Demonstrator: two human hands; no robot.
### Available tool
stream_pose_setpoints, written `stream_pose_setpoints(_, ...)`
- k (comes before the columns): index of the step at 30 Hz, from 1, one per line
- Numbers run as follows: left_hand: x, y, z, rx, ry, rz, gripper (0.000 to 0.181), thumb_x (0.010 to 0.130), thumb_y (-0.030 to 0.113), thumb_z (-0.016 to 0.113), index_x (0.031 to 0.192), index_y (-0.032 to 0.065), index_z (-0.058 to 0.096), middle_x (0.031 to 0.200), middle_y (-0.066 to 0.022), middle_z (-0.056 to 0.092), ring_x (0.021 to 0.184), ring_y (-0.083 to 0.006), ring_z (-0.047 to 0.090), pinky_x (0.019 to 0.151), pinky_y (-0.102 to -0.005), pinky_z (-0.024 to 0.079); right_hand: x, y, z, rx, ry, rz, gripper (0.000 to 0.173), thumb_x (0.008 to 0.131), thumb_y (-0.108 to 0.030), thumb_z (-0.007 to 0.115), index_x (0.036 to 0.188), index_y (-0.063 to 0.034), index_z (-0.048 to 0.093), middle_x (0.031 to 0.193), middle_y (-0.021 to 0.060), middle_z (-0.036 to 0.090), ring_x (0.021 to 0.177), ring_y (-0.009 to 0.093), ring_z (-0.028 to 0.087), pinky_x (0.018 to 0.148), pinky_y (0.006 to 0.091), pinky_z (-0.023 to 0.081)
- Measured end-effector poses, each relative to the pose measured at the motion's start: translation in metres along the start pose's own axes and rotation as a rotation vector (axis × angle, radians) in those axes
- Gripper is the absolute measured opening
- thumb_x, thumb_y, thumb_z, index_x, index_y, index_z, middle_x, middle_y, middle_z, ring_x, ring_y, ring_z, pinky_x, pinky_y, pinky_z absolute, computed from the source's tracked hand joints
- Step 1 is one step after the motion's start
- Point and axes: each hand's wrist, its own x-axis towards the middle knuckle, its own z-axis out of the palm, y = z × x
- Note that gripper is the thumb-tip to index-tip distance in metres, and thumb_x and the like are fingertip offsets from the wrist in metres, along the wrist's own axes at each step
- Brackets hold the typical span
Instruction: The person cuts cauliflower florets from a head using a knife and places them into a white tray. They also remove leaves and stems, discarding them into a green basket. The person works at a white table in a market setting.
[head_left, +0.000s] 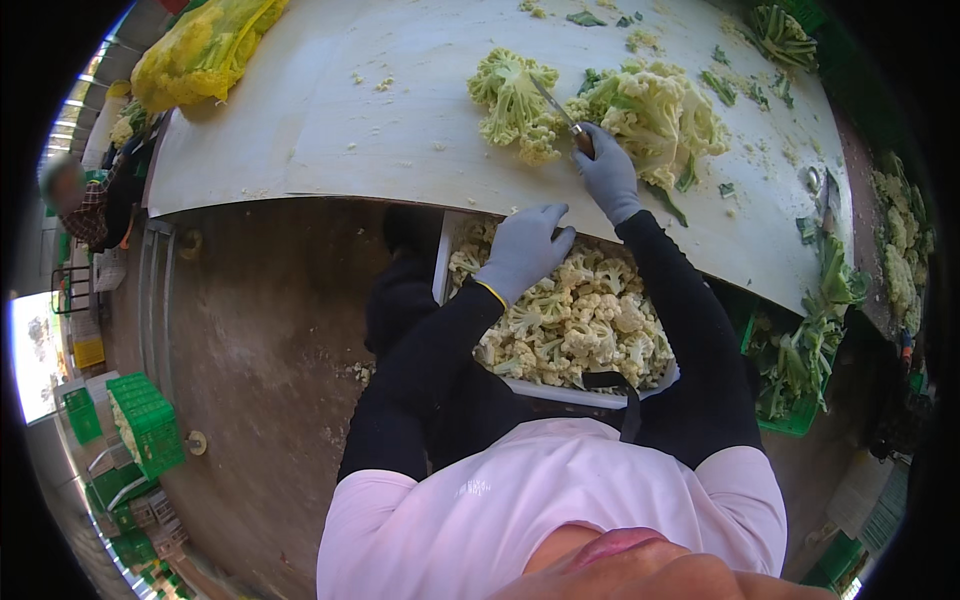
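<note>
My right hand (607, 176), in a grey glove, grips the wooden handle of a knife (556, 107). Its blade points up and left, over or against the edge of a cut cauliflower piece (514, 101). Right of that hand lies a larger cauliflower clump (652, 120) with leaves. My left hand (525, 247), gloved too, holds nothing and has its thumb apart from the fingers. It hovers by the table's front edge, above a white crate (566, 394) full of cauliflower florets (585, 322) in front of my body.
A yellow mesh bag (206, 56) of cauliflower sits on the white table (322, 127) at the far left. A second knife (829, 199) lies near the right edge. Leaves (802, 352) fill a green crate (799, 427) at right. A person (90, 202) is at far left.
</note>
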Motion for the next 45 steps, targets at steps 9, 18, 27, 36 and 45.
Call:
stream_pose_setpoints(9,-0.015,-0.009,-0.026,0.02,-0.045,-0.28,0.045,0.093,0.035,0.066,0.126,0.004,0.067,0.115,-0.0193,0.071,0.103,-0.0359,0.07,0.09,-0.0448,0.055,-0.071,-0.007,-0.045,0.446,-0.38,0.447,0.043,0.094,-0.014,0.062,0.136,-0.0031,0.059,0.122,0.0127,0.068,0.099,0.013,0.066,0.08,0.0276,0.054)
stream_pose_setpoints(18,0.017,-0.035,-0.01,-0.231,0.221,-0.298,0.085,0.086,0.028,0.077,0.153,-0.0002,0.034,0.134,-0.0289,0.054,0.121,-0.043,0.059,0.097,-0.0474,0.052,0.005,-0.028,0.048,0.195,-0.151,0.028,0.043,0.092,-0.018,0.067,0.132,-0.0031,0.062,0.12,0.0165,0.068,0.107,0.023,0.067,0.095,0.0331,0.051)
stream_pose_setpoints(27,0.046,-0.029,0.013,0.002,0.326,-0.326,0.091,0.082,0.029,0.081,0.154,0.0037,0.032,0.139,-0.0259,0.051,0.119,-0.0429,0.059,0.098,-0.0469,0.052,-0.057,-0.028,-0.028,0.642,-0.174,0.384,0.05,0.094,-0.009,0.056,0.143,-0.0013,0.053,0.104,0.0069,0.068,0.08,0.01,0.064,0.071,0.0248,0.051)
stream_pose_setpoints(36,0.073,-0.031,0.003,-1.157,0.184,-0.548,0.034,0.102,0.027,0.051,0.126,0.0046,0.059,0.1,-0.0085,0.068,0.088,-0.0215,0.066,0.074,-0.0394,0.054,-0.09,-0.041,-0.072,0.643,-0.031,0.519,0.041,0.104,-0.024,0.059,0.139,-0.003,0.055,0.09,0.0029,0.063,0.064,0.006,0.059,0.057,0.0206,0.049)
stream_pose_setpoints(45,0.02,-0.008,-0.008,-2.015,-0.477,-0.512,0.055,0.108,0.05,0.036,0.132,0.0056,0.059,0.099,-0.0071,0.067,0.079,-0.0148,0.06,0.073,-0.0308,0.051,-0.064,-0.096,-0.079,0.927,-0.066,0.495,0.042,0.103,-0.033,0.064,0.13,-0.0018,0.057,0.084,0.0,0.063,0.067,0.004,0.057,0.059,0.0197,0.045)
